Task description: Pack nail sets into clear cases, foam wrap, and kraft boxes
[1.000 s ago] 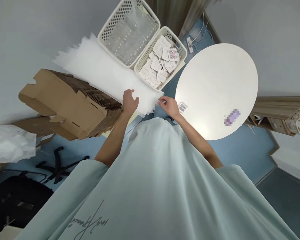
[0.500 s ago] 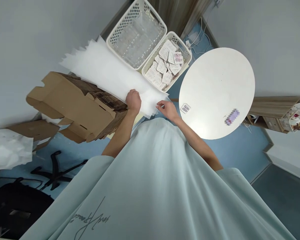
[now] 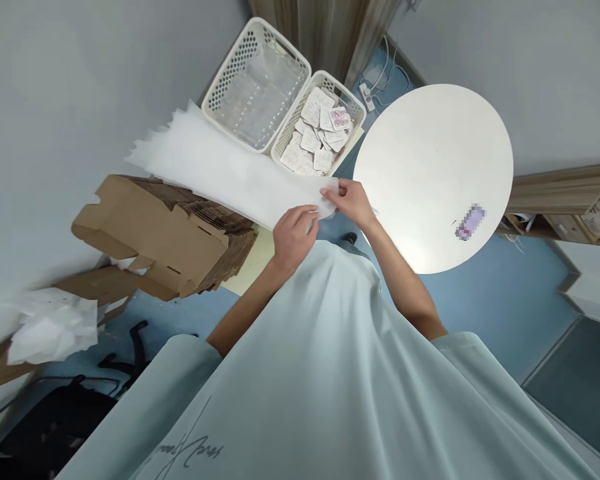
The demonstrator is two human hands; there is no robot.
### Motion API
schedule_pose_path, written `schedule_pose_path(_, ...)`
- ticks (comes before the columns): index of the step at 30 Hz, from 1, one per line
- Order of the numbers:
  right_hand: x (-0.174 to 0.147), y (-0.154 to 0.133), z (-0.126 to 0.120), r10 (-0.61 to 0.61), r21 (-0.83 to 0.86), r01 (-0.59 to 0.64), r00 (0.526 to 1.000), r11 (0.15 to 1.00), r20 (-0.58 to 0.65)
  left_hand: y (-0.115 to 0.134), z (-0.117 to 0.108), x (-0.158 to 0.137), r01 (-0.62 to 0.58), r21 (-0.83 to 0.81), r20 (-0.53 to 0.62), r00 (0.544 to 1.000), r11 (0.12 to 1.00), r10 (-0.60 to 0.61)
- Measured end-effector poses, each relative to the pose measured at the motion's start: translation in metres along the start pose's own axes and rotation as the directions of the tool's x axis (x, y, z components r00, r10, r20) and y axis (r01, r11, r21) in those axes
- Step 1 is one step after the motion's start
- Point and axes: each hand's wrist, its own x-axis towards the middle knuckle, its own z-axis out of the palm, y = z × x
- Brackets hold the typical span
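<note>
The white sheets (image 3: pixel 230 167) lie on the counter (image 3: pixel 256 260) and reach its edge nearest you. Half a second ago your left hand (image 3: pixel 294 235) was a fist on top of them; now it is down at their near end, fingers curled, and I can't tell if it grips. Your right hand (image 3: pixel 354 199) now pinches their corner. So both hands meet at one end. Brown boxes (image 3: pixel 150 233) sit on one side, a small basket (image 3: pixel 347 98) on the other.
</note>
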Motion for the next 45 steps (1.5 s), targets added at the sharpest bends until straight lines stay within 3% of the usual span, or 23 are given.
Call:
schedule_pose_path(3,-0.011,0.008,-0.034,-0.064,-0.035,0.061,0.994,0.998,-0.086,0.022,0.015,0.001,-0.109,-0.015,0.036,0.993,0.994,0.110)
schedule_pose_path(6,-0.033,0.019,-0.072,-0.074,0.034,0.081,0.982,0.996,-0.172,0.037,0.031,0.006,-0.170,-0.023,0.045,0.984,0.985,0.171)
schedule_pose_path(10,-0.067,0.046,-0.120,0.003,0.152,0.047,0.951,0.987,-0.309,0.057,0.058,0.017,-0.193,-0.034,0.108,0.975,0.981,0.196)
schedule_pose_path(14,-0.097,0.091,-0.162,0.124,0.215,-0.040,0.911,0.976,-0.394,0.080,0.098,0.032,-0.139,-0.003,0.307,0.942,0.990,0.133)
schedule_pose_path(20,-0.124,0.182,-0.201,0.305,0.325,-0.171,0.852,0.930,-0.425,0.100,0.181,0.046,-0.217,0.017,0.531,0.829,0.976,0.175)
schedule_pose_path(25,-0.129,0.257,-0.211,0.437,0.396,-0.272,0.793,0.877,-0.425,0.097,0.245,0.037,-0.296,0.062,0.709,0.685,0.953,0.167)
schedule_pose_path(29,-0.127,0.294,-0.213,0.512,0.422,-0.340,0.753,0.841,-0.414,0.086,0.278,0.024,-0.364,0.084,0.800,0.579,0.927,0.155)
schedule_pose_path(32,-0.125,0.309,-0.212,0.535,0.415,-0.372,0.743,0.830,-0.402,0.076,0.287,0.017,-0.365,0.099,0.833,0.539,0.926,0.124)
schedule_pose_path(38,-0.115,0.329,-0.205,0.567,0.375,-0.438,0.726,0.817,-0.389,0.045,0.274,0.023,-0.265,0.262,0.808,0.586,0.928,-0.060)
schedule_pose_path(42,-0.109,0.336,-0.199,0.563,0.361,-0.442,0.727,0.821,-0.392,0.022,0.262,0.036,-0.199,0.270,0.843,0.522,0.942,-0.131)
schedule_pose_path(45,-0.106,0.338,-0.196,0.573,0.361,-0.453,0.719,0.815,-0.393,0.010,0.259,0.041,-0.184,0.234,0.847,0.520,0.955,-0.108)
